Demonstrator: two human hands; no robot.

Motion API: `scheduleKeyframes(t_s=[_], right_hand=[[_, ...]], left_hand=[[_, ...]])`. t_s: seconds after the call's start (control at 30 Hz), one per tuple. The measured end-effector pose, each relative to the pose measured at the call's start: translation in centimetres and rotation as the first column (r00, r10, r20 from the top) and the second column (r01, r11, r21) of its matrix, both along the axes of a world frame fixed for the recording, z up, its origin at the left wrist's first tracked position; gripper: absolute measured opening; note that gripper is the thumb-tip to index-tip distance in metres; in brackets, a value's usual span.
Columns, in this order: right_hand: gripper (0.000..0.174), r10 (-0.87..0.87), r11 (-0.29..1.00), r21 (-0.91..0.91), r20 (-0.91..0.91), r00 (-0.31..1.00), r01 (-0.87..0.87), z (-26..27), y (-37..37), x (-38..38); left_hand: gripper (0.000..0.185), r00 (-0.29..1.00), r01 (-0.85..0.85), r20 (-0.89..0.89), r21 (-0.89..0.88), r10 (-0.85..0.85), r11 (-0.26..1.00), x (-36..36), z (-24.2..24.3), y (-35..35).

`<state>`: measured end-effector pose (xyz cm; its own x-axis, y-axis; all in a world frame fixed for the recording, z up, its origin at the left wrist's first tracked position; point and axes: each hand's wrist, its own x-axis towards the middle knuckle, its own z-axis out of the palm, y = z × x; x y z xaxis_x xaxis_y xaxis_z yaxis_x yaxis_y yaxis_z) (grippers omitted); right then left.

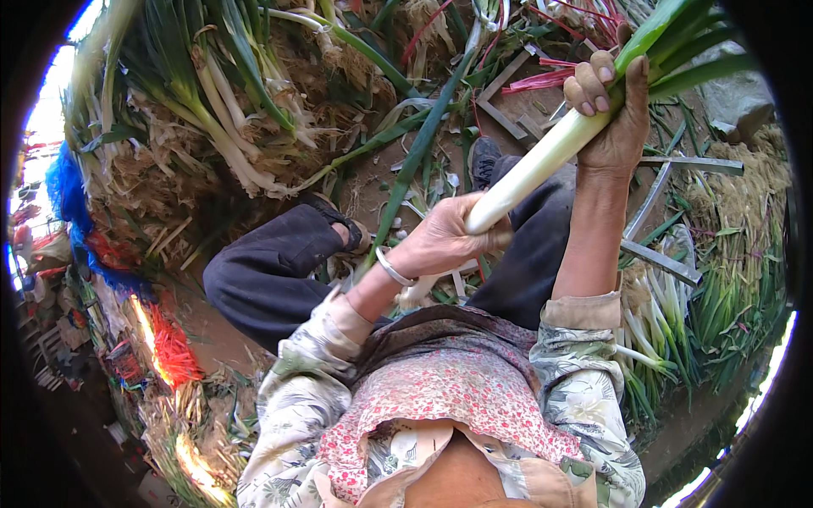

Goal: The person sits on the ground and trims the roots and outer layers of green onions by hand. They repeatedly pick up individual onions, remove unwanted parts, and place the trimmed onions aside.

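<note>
A thick scallion stalk (540,169), white below and green above, slants across the middle in front of me. My right hand (606,108) is closed around its upper part, where white turns to green, with the leaves fanning out beyond the fist. At the lower end of the white shaft, my left hand (454,228) grips it from below, a bangle on that wrist; some of its fingers are hidden or blurred. Another white stalk end (419,290) shows beneath my left hand, partly covered.
Piled scallions with dry roots (228,120) fill the upper left. Metal frame pieces (664,260) and bundled green scallions (730,305) lie at the right. Pink-red strips (540,79) sit at the upper middle right. Red (166,346) and blue fibres (67,190) are at the left.
</note>
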<state>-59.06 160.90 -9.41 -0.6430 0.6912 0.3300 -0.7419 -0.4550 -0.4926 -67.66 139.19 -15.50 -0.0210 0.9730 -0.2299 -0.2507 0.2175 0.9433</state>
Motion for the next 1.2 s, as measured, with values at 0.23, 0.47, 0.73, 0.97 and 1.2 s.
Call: scheduleKeyframes(t_s=[0.23, 0.47, 0.73, 0.97, 1.2], right_hand=[[0.042, 0.489, 0.855, 0.082, -0.457, 0.743, -0.512, 0.4, -0.4, -1.6], [0.03, 0.049, 0.998, -0.04, 0.194, 0.98, -0.042, 0.2, -0.9, -1.5], [0.025, -0.318, 0.939, 0.012, 0.404, 0.858, 0.343, 0.0, -1.3, -1.8], [0.029, -0.358, 0.926, 0.032, 0.392, 0.847, 0.376, -0.5, -1.2, -2.1], [0.031, -0.394, 0.906, 0.028, 0.421, 0.817, 0.423, -1.1, -1.4, -2.2]], left_hand=[[0.062, 0.026, 0.415, 0.963, 0.234, -0.269, 0.879, 3.4, 3.2, -2.5], [0.049, 0.994, -0.046, 0.089, -0.153, 0.061, 0.987, 0.9, 0.2, -2.8], [0.044, 0.615, -0.435, -0.561, 0.346, 0.555, 0.832, 1.5, -0.7, -2.3], [0.034, 0.469, -0.404, -0.632, 0.468, 0.617, 0.786, 1.0, -0.5, -0.7], [0.02, 0.478, -0.47, -0.562, 0.486, 0.675, 0.737, 1.2, -0.5, 0.2]])
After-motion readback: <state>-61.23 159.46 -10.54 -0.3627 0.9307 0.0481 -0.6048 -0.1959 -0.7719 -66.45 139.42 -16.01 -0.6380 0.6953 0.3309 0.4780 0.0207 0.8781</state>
